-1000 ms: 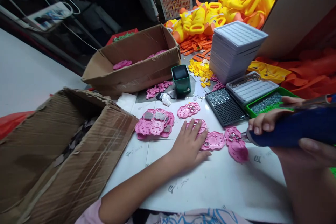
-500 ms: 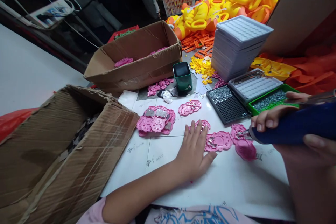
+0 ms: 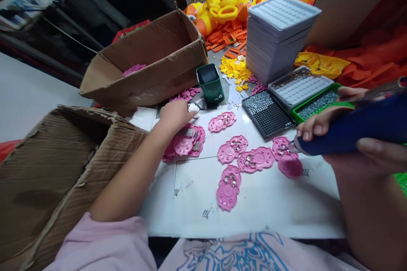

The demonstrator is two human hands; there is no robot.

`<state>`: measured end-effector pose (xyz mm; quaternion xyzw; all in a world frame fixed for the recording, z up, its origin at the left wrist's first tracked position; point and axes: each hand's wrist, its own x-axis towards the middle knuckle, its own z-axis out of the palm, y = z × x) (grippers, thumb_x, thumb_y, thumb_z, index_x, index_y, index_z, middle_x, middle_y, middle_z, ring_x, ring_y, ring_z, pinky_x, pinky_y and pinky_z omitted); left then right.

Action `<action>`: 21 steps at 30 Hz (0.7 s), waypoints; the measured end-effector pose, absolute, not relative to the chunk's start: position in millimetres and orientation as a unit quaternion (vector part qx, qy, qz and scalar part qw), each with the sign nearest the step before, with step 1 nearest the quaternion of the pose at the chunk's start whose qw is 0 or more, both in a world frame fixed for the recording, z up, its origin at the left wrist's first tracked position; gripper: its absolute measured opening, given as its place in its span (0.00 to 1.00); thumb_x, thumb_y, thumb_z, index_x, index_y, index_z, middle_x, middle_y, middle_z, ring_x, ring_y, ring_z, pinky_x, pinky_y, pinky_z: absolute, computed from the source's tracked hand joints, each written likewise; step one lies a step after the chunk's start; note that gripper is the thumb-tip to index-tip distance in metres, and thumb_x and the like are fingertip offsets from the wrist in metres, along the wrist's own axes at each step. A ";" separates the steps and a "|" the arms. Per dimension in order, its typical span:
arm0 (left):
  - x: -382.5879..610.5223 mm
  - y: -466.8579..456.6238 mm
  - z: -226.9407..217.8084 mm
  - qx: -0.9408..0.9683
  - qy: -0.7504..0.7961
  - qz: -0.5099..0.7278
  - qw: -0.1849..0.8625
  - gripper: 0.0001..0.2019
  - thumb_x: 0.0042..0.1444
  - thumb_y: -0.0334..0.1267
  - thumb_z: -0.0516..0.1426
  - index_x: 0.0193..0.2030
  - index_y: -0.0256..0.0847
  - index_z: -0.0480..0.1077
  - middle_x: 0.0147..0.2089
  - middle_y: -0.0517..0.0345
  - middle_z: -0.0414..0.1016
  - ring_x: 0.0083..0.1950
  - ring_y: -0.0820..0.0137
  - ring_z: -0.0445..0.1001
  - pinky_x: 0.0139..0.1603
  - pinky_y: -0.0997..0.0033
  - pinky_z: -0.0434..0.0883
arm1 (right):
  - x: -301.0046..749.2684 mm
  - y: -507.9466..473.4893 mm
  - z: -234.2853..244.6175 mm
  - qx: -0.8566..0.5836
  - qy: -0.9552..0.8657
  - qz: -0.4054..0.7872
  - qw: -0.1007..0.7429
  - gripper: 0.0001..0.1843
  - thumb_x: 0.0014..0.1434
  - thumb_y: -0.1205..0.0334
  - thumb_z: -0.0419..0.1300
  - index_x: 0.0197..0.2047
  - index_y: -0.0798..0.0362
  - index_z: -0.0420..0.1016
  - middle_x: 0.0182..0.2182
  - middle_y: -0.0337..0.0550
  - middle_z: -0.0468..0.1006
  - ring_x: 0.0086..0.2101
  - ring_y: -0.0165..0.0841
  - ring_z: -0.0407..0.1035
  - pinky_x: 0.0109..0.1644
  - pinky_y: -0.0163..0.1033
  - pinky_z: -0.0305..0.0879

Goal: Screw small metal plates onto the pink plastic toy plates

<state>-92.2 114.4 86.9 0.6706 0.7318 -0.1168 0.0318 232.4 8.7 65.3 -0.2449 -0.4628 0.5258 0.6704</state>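
My right hand (image 3: 324, 123) is wrapped round a blue electric screwdriver (image 3: 356, 129). Its metal tip meets the metal contacts of a pink plastic part (image 3: 289, 163) lying on the white-covered table. My left hand (image 3: 174, 115) reaches over a stack of pink parts with grey plates (image 3: 184, 140), near small pink pieces (image 3: 187, 93) and small white packets (image 3: 199, 106). Its thumb sticks out to the right; the other fingers are hidden. Between the hands lie several loose pink parts with metal contacts, among them one at the front (image 3: 229, 192) and one in the middle (image 3: 256, 159).
A black perforated tray (image 3: 271, 118) and a green tray (image 3: 321, 103) hold small screws. Behind them rises a stack of white trays (image 3: 273, 42). A green tin (image 3: 211, 87) stands beside a cardboard box (image 3: 152, 80). Another open carton (image 3: 92, 173) sits left. Yellow duck toys (image 3: 229, 0) are heaped behind.
My left hand has lifted off the middle pink parts and moved left and away to the stack, uncovering the front part. My right hand keeps the screwdriver on the same pink part.
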 end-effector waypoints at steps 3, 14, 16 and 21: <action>-103.1 130.6 71.1 0.662 0.733 -0.140 0.067 0.18 0.48 0.53 0.63 0.30 0.37 0.74 0.36 0.39 0.79 0.38 0.47 0.77 0.32 0.64 0.64 | 233.3 9.8 64.6 -0.245 -0.459 0.525 0.673 0.27 0.41 0.56 0.70 0.48 0.44 0.78 0.23 0.40 0.78 0.23 0.38 0.69 0.27 0.47 0.68; -111.5 113.3 81.6 0.677 0.722 0.033 0.135 0.11 0.49 0.45 0.62 0.30 0.40 0.67 0.30 0.58 0.74 0.30 0.68 0.70 0.29 0.71 0.61 | 234.5 11.6 60.4 -0.263 -0.435 0.523 0.684 0.26 0.40 0.58 0.70 0.46 0.43 0.77 0.25 0.38 0.78 0.24 0.38 0.70 0.28 0.46 0.69; -103.0 94.9 84.8 0.676 0.694 0.152 0.196 0.12 0.50 0.45 0.62 0.32 0.41 0.66 0.31 0.58 0.75 0.33 0.67 0.73 0.31 0.72 0.65 | 232.6 10.0 63.2 -0.276 -0.418 0.513 0.697 0.27 0.37 0.58 0.70 0.45 0.46 0.78 0.24 0.39 0.77 0.23 0.38 0.68 0.26 0.47 0.68; -68.7 42.2 86.2 0.594 0.569 0.362 0.439 0.15 0.48 0.41 0.66 0.41 0.38 0.71 0.34 0.56 0.79 0.37 0.66 0.79 0.39 0.70 0.74 | 229.6 7.9 68.0 -0.267 -0.438 0.518 0.685 0.27 0.37 0.57 0.72 0.45 0.45 0.79 0.22 0.39 0.77 0.22 0.39 0.68 0.24 0.47 0.67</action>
